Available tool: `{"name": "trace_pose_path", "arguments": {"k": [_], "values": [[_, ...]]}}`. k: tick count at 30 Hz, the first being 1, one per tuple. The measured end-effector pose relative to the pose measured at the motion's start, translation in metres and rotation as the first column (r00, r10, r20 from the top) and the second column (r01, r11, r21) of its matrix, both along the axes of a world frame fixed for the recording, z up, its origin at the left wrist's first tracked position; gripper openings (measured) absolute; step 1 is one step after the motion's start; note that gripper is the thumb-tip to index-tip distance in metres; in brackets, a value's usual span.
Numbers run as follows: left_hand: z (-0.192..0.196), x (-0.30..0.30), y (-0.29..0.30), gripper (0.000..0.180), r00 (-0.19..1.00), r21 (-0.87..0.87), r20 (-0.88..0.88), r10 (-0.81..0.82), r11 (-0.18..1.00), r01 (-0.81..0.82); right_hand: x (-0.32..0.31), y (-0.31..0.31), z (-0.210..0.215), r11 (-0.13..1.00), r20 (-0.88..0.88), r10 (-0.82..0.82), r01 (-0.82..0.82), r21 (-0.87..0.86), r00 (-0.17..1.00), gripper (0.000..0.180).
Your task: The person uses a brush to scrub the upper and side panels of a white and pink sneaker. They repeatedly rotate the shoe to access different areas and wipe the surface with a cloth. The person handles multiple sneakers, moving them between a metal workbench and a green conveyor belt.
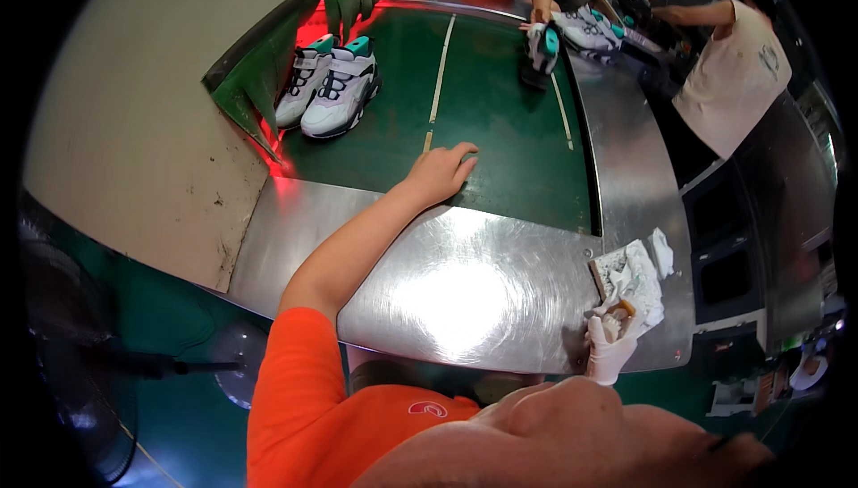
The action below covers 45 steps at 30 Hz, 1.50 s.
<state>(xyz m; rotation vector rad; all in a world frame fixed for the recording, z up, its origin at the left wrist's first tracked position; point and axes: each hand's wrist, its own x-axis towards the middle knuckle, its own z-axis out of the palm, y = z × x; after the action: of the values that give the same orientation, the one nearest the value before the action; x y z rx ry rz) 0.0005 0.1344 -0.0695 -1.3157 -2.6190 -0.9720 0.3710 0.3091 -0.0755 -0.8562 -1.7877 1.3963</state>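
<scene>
In the head view, the two hands are well apart. The left hand [440, 175] is bare, its fingers loosely spread with nothing between them, above the near part of the green belt [384, 157]. The right hand [608, 352], in a pale glove, is beside a crumpled white cloth [639, 282] on the metal table [313, 229]; I cannot tell whether it grips something. A pair of white sneakers [338, 95] stands at the belt's left side.
</scene>
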Motion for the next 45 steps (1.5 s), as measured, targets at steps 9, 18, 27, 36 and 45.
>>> {"name": "trace_pose_path", "arguments": {"k": [9,18,27,36,45], "values": [[0.011,-0.029,0.02,0.051,0.998,0.069,-0.026,-0.052,0.996,0.054,-0.008,-0.01,0.007,0.914,-0.061,-0.152,0.163,0.371,0.987,0.064],[0.071,-0.17,0.248,0.088,0.99,-0.014,0.132,0.057,0.998,-0.056,-0.007,-0.002,0.002,0.989,-0.116,0.0,0.017,0.147,0.993,0.069],[0.064,-0.146,0.336,0.077,0.937,-0.245,0.001,0.349,0.909,-0.338,0.004,-0.009,-0.004,0.993,-0.127,-0.103,0.096,-0.062,0.987,0.075],[0.093,-0.017,0.163,0.054,0.853,-0.071,-0.506,-0.128,0.992,0.106,-0.016,-0.001,0.011,0.975,-0.067,-0.092,0.103,0.197,0.994,0.062],[0.099,0.148,-0.071,0.031,0.576,-0.107,-0.725,-0.377,0.888,0.447,0.013,-0.007,0.042,0.982,-0.039,0.164,-0.167,-0.086,0.986,0.056]]}}
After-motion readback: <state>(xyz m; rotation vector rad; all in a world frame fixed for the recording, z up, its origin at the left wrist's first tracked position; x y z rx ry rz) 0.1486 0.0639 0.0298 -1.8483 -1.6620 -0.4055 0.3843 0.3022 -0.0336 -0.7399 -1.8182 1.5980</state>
